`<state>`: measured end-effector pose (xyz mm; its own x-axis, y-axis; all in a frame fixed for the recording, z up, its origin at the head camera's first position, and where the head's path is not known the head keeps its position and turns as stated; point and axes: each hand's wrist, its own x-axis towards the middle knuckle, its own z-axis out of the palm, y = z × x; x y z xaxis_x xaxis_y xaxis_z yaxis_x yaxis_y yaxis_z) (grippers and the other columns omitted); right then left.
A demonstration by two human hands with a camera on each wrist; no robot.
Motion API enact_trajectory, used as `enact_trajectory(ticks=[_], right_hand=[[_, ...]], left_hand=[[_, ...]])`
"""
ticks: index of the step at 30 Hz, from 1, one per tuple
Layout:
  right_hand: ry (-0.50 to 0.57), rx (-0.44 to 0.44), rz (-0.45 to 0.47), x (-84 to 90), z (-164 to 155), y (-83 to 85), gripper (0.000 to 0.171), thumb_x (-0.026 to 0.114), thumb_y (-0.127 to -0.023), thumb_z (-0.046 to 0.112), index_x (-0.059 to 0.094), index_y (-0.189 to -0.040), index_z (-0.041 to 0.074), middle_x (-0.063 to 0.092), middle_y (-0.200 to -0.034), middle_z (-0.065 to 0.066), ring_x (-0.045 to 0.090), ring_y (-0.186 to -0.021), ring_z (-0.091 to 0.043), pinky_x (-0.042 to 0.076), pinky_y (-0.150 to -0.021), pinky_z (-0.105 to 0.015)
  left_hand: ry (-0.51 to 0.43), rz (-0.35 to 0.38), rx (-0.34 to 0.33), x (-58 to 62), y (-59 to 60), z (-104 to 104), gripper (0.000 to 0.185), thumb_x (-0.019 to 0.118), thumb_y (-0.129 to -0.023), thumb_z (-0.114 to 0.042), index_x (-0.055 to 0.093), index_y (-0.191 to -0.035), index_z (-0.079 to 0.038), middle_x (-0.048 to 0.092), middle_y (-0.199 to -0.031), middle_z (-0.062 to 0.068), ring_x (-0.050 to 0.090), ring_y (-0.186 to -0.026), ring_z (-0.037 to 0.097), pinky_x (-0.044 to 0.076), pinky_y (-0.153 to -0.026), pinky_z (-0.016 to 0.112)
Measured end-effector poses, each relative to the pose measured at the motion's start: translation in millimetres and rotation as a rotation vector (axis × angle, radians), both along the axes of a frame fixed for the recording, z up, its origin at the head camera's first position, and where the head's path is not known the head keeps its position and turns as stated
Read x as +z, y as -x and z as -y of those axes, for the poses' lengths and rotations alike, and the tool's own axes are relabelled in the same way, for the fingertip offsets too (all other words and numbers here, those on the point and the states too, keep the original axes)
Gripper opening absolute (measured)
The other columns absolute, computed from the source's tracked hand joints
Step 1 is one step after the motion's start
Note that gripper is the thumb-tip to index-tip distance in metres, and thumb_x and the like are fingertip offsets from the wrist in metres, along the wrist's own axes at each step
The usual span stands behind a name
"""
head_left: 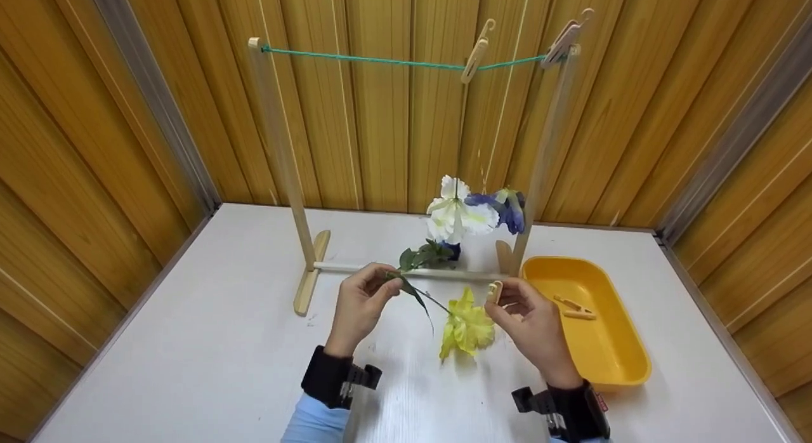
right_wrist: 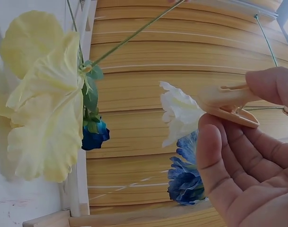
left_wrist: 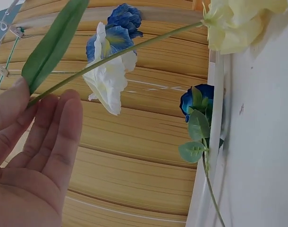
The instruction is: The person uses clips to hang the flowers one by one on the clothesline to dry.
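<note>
My left hand (head_left: 365,297) pinches the green stem of a yellow artificial flower (head_left: 466,329), whose bloom hangs head-down over the white table (head_left: 190,367). The same yellow flower (right_wrist: 45,104) fills the left of the right wrist view, and its stem (left_wrist: 115,54) crosses the left wrist view above my fingers (left_wrist: 45,132). My right hand (head_left: 523,313) pinches a beige clothespin (head_left: 495,292) just right of the bloom; the clothespin (right_wrist: 226,104) sits between thumb and fingers. A white flower (head_left: 457,211) and a blue flower (head_left: 507,208) hang from the green line (head_left: 380,60).
A wooden drying rack (head_left: 279,170) stands on the table, with two clothespins (head_left: 476,52) clipped on its line. A yellow tray (head_left: 618,360) at the right holds another clothespin (head_left: 574,308). A dark blue flower (head_left: 438,252) lies by the rack's base rail. Wood-panelled walls close in around the table.
</note>
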<state>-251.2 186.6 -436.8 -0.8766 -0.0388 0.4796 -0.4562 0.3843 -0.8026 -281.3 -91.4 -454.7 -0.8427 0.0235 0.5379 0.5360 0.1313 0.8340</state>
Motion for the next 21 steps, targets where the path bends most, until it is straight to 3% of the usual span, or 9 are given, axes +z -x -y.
enact_trajectory(ticks=[8, 16, 21], right_hand=[[0.006, 0.043, 0.042, 15.4, 0, 5.1, 0.034, 0.076, -0.087, -0.007, 0.067, -0.119, -0.001, 0.070, -0.097, -0.008, 0.066, -0.086, -0.011, 0.054, -0.077, -0.018], [-0.037, 0.048, 0.015, 32.5, 0, 11.1, 0.035, 0.075, -0.088, -0.007, 0.067, -0.121, -0.001, 0.071, -0.097, -0.008, 0.066, -0.086, -0.010, 0.053, -0.076, -0.017], [-0.056, 0.054, -0.007, 40.5, 0, 13.4, 0.035, 0.076, -0.088, -0.005, 0.067, -0.121, -0.001, 0.071, -0.098, -0.007, 0.066, -0.086, -0.011, 0.054, -0.076, -0.018]], left_hand=[[0.076, -0.033, -0.034, 16.4, 1.4, -7, 0.014, 0.072, -0.097, -0.012, 0.072, -0.103, 0.001, 0.073, -0.089, 0.011, 0.073, -0.076, 0.027, 0.061, -0.074, 0.033], [0.103, -0.079, -0.074, 37.7, 4.4, -12, 0.009, 0.071, -0.097, -0.010, 0.071, -0.097, -0.001, 0.074, -0.091, 0.011, 0.071, -0.076, 0.016, 0.060, -0.073, 0.030], [0.139, -0.132, -0.086, 47.5, 5.5, -15, 0.010, 0.070, -0.098, -0.011, 0.070, -0.098, -0.001, 0.072, -0.087, 0.009, 0.070, -0.076, 0.020, 0.058, -0.071, 0.027]])
